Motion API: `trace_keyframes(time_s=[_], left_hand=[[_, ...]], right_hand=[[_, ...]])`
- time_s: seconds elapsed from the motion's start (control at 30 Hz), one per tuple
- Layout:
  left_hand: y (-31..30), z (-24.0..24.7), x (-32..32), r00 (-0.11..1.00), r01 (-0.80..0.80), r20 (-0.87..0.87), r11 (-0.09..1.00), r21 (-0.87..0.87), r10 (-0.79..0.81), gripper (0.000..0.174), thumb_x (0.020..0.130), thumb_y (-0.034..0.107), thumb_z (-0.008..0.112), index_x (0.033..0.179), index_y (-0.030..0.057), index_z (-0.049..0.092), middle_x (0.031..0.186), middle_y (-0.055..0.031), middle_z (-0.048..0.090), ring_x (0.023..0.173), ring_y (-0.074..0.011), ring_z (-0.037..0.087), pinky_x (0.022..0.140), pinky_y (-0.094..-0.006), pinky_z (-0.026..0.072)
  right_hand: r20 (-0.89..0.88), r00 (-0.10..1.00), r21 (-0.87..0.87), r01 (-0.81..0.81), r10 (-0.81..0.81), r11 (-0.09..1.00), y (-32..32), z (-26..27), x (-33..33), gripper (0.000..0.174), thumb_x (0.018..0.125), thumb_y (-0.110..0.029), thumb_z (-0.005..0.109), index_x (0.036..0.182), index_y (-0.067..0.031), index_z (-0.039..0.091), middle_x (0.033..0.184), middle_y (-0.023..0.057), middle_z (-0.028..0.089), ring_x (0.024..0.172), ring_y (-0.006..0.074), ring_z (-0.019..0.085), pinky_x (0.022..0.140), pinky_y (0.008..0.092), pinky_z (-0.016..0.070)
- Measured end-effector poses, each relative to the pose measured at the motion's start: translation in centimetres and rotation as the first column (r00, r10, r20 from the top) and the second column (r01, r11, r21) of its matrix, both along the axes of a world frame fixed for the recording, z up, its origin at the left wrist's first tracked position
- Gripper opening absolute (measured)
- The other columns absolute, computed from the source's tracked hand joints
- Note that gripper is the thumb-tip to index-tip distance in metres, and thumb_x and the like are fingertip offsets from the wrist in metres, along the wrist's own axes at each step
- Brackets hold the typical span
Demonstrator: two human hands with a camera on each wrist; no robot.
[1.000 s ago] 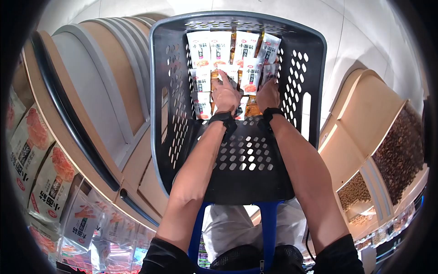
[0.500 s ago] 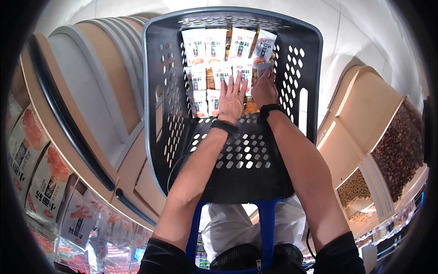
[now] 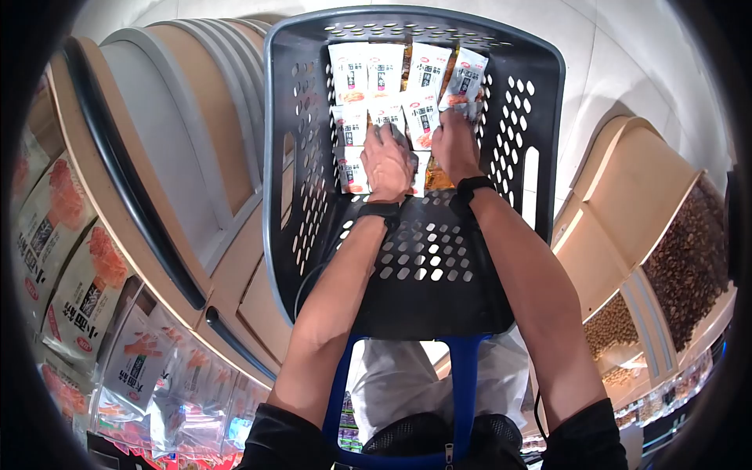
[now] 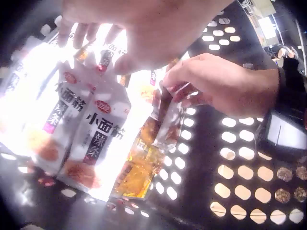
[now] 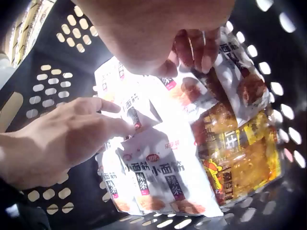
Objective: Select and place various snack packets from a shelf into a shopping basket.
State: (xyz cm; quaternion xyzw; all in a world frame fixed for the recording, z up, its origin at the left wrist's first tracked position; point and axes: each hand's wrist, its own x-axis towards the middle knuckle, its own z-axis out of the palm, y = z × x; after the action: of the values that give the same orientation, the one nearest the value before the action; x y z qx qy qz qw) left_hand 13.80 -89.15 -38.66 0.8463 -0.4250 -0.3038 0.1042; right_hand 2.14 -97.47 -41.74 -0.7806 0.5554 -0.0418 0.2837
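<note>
White snack packets (image 3: 350,76) with black print lie in rows inside a dark perforated basket (image 3: 415,305). Over the middle rows, my left hand (image 3: 386,166) rests its fingers on a packet; the right wrist view shows thumb and forefinger of that hand (image 5: 64,139) slightly bent, apart on the white surface. My right hand (image 3: 457,146) is at the right-hand column, fingers curled down; in the left wrist view this hand (image 4: 218,81) pinches the top of a packet (image 4: 169,128) standing against the side. Amber-coloured packets (image 5: 240,163) show between and under the white ones.
The basket sits on a blue stool (image 3: 464,376) before the person's legs. Curved wooden shelving (image 3: 223,102) with hanging packets (image 3: 90,301) is on the left. Wooden bins (image 3: 607,211) holding dark and tan pieces (image 3: 689,262) stand on the right.
The left hand, stretched flat half a second ago, now has bent fingers and sits slightly further left among the packets. The right hand stays at the right-hand column. A middle packet lies more tilted.
</note>
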Motion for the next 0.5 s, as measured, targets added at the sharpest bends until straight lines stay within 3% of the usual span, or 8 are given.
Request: trace_keyframes(time_s=[0.03, 0.1, 0.13, 0.23, 0.3, 0.37, 0.4, 0.5], left_hand=[[0.2, 0.4, 0.3, 1.000, 0.001, 0.004, 1.000, 0.000, -0.001, 0.056, 0.076, 0.015, 0.060, 0.125, -0.0011, 0.038, 0.128, -0.0247, 0.037, 0.118, -0.0380, 0.039, 0.096, -0.0465, 0.0347], [0.3, 1.3, 1.0, 0.994, -0.072, -0.053, 0.929, 0.364, 0.098, 0.060, 0.076, 0.015, 0.063, 0.126, -0.0002, 0.034, 0.125, -0.0231, 0.038, 0.118, -0.0364, 0.040, 0.094, -0.0459, 0.0381], [1.0, -0.3, 1.3, 0.991, -0.073, -0.069, 0.879, 0.472, 0.119, 0.070, 0.075, 0.018, 0.067, 0.129, 0.0020, 0.026, 0.122, -0.0228, 0.038, 0.113, -0.0367, 0.047, 0.089, -0.0450, 0.0437], [0.5, 0.5, 1.8, 0.937, -0.104, -0.211, 0.798, 0.593, 0.279, 0.076, 0.073, 0.018, 0.071, 0.130, 0.0041, 0.022, 0.123, -0.0242, 0.037, 0.105, -0.0390, 0.053, 0.086, -0.0434, 0.0471], [1.3, -0.5, 1.7, 0.931, -0.079, -0.253, 0.820, 0.567, 0.265, 0.081, 0.073, 0.014, 0.070, 0.133, 0.0055, 0.017, 0.124, -0.0278, 0.036, 0.100, -0.0417, 0.056, 0.085, -0.0422, 0.0487], [1.9, -0.6, 1.6, 0.910, -0.078, -0.326, 0.877, 0.474, 0.257, 0.079, 0.073, 0.014, 0.068, 0.131, 0.0004, 0.016, 0.115, -0.0332, 0.040, 0.102, -0.0460, 0.052, 0.088, -0.0439, 0.0456], [1.9, -0.7, 1.4, 0.917, -0.076, -0.309, 0.870, 0.487, 0.253, 0.083, 0.073, 0.013, 0.068, 0.133, 0.0002, 0.012, 0.116, -0.0345, 0.039, 0.102, -0.0463, 0.052, 0.087, -0.0424, 0.0464], [2.2, -1.0, 0.8, 0.906, -0.112, -0.314, 0.878, 0.466, 0.283, 0.083, 0.074, 0.013, 0.068, 0.133, -0.0003, 0.012, 0.116, -0.0347, 0.039, 0.101, -0.0455, 0.052, 0.088, -0.0421, 0.0457]], right_hand=[[0.004, 1.000, 0.000, 0.001, -0.001, 1.000, 0.6, -0.3, 0.1, 0.024, 0.080, -0.017, 0.059, 0.091, 0.0041, 0.059, 0.090, 0.0179, 0.060, 0.080, 0.0355, 0.058, 0.075, 0.0449, 0.0467], [0.113, 0.970, 0.273, -0.240, 0.216, 0.932, 1.8, -1.5, 0.0, 0.031, 0.077, -0.020, 0.064, 0.094, 0.0054, 0.059, 0.090, 0.0192, 0.061, 0.086, 0.0359, 0.059, 0.078, 0.0422, 0.0483], [-0.161, 0.969, 0.567, -0.066, 0.189, 0.821, 1.1, 2.5, 1.6, 0.047, 0.075, -0.026, 0.068, 0.104, 0.0086, 0.055, 0.096, 0.0225, 0.062, 0.095, 0.0363, 0.059, 0.082, 0.0410, 0.0493], [-0.323, 0.905, 0.638, -0.009, 0.278, 0.770, 2.0, 4.1, 2.6, 0.062, 0.072, -0.034, 0.072, 0.111, 0.0097, 0.051, 0.104, 0.0262, 0.060, 0.102, 0.0371, 0.058, 0.085, 0.0412, 0.0493], [-0.339, 0.911, 0.587, 0.008, 0.237, 0.810, 3.9, 1.5, 1.6, 0.061, 0.073, -0.032, 0.073, 0.113, 0.0087, 0.051, 0.104, 0.0275, 0.060, 0.099, 0.0376, 0.060, 0.083, 0.0428, 0.0495], [-0.285, 0.953, 0.558, 0.076, 0.104, 0.827, 4.0, 0.8, 1.3, 0.052, 0.074, -0.025, 0.073, 0.110, 0.0070, 0.053, 0.102, 0.0272, 0.060, 0.095, 0.0372, 0.061, 0.080, 0.0430, 0.0501], [-0.254, 0.962, 0.521, 0.051, 0.098, 0.852, 4.3, 0.9, 0.6, 0.042, 0.074, -0.017, 0.072, 0.105, 0.0068, 0.055, 0.098, 0.0268, 0.061, 0.092, 0.0371, 0.062, 0.078, 0.0435, 0.0506], [-0.255, 0.959, 0.539, 0.034, 0.124, 0.842, 3.2, 1.6, -0.5, 0.038, 0.072, -0.014, 0.073, 0.099, 0.0065, 0.055, 0.095, 0.0261, 0.062, 0.090, 0.0377, 0.063, 0.076, 0.0440, 0.0507]])
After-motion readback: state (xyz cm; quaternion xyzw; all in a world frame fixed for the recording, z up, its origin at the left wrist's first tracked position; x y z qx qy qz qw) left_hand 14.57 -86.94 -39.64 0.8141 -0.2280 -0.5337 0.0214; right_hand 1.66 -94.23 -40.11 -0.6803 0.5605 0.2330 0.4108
